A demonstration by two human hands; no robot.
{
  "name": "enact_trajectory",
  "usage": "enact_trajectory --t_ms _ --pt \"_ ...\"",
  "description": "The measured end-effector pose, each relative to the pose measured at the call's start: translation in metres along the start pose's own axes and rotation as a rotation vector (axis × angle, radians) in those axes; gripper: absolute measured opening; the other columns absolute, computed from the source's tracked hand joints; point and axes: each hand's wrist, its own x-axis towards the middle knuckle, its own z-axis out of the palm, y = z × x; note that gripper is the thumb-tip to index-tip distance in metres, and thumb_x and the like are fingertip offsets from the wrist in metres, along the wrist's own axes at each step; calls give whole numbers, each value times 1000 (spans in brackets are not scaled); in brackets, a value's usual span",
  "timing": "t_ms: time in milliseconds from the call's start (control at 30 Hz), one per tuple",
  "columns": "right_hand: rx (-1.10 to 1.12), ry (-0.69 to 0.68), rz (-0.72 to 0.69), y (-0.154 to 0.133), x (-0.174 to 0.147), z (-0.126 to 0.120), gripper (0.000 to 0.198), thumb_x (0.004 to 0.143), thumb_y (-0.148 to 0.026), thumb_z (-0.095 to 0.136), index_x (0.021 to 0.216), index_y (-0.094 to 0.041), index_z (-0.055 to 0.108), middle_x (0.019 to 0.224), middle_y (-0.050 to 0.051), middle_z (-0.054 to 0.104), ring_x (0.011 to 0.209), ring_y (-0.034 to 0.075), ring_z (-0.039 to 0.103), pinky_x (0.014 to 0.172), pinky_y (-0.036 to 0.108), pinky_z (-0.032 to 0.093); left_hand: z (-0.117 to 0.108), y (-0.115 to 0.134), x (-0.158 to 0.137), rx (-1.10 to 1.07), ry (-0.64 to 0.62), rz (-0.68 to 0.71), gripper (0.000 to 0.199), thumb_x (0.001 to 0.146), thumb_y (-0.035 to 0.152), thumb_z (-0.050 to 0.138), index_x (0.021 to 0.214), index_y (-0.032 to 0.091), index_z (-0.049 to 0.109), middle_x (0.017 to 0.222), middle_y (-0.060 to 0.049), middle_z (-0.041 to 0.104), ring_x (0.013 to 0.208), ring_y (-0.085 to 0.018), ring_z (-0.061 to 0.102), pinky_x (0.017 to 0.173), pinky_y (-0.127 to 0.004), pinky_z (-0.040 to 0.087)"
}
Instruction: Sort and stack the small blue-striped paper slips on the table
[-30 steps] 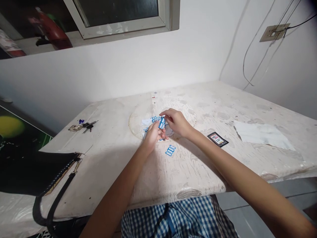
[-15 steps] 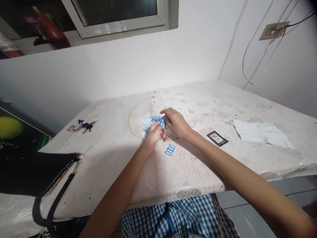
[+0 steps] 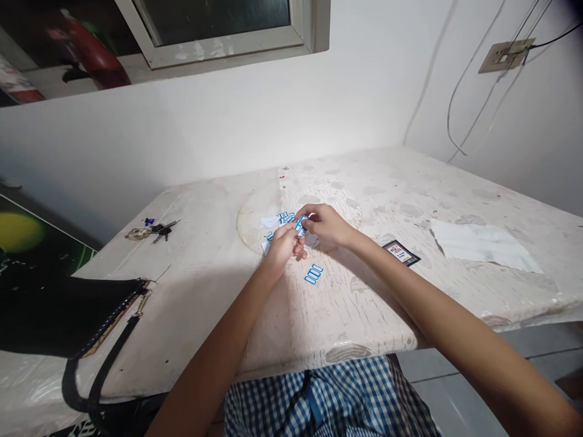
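1. Blue-and-white piece (image 3: 301,227): off the table, between the two hands, near mid-view. Clock directions below are from it; 12 = away from the person. Print on it too small to read.
2. Left hand (image 3: 281,249): at 8 o'clock, closed on the piece, thumb on top, other fingers curled underneath.
3. Right hand (image 3: 330,224): at 3 o'clock, fingers bent, tips at the piece's upper end. Can't tell whether they pinch it or only touch it.
4. Loose blue-outlined pieces (image 3: 286,217): heaped on the table at 10 o'clock, just beyond the left hand. White scrap (image 3: 269,223) next to them, 9 o'clock.
5. Single blue-outlined cutout (image 3: 314,274): flat on the table between 5 and 6 o'clock, apart from the heap.
6. Black-bordered card (image 3: 403,254): between 3 and 4 o'clock, partly hidden by the right forearm. White sheet (image 3: 485,246) farther out at 3.
7. Keys (image 3: 161,230): 9 o'clock, well apart, small blue object (image 3: 149,222) near them.
8. Black bag (image 3: 68,315): 8 o'clock, on the table's left side.
9. Off-table: window (image 3: 223,57) at 11, red bottle (image 3: 102,64) at 10, wall outlet (image 3: 494,59) at 2, cable plugged in.
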Motion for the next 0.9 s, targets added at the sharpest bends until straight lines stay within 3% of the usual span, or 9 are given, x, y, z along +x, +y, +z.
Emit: enact_trajectory --t_ms 200,367,733,900 --pt "245 105 110 -6 1 -3 15 74 -5 45 83 -12 55 68 -1 52 46 6 46 45 20 37 0 -1 1 153 50 198 29 72 15 49 99 21 38 59 7 48 40 -7 45 46 -22 42" --pt "411 139 170 -13 1 -5 18 73 -4 45 87 -10 55 63 -2 50 45 7 45 44 21 35 -2 -5 0 220 19 403 29 78 20 50 104 20 39 71 3 54 53 -8 53 60 -24 46" --pt "599 59 144 -9 2 -1 17 67 -15 53 83 -11 58 52 -2 50 46 9 44 46 23 33 -6 -4 -1 239 59 489 30 80 27 51 109 21 45 74 -1 57 69 -13 57 69 -26 47" --pt "623 66 138 -8 3 2 19 65 -19 55 82 -12 58 50 -3 48 45 9 42 46 23 32 -6 -1 -4 230 72 484 31 79 28 54 107 19 48 73 -2 59 66 -13 57 68 -26 47"
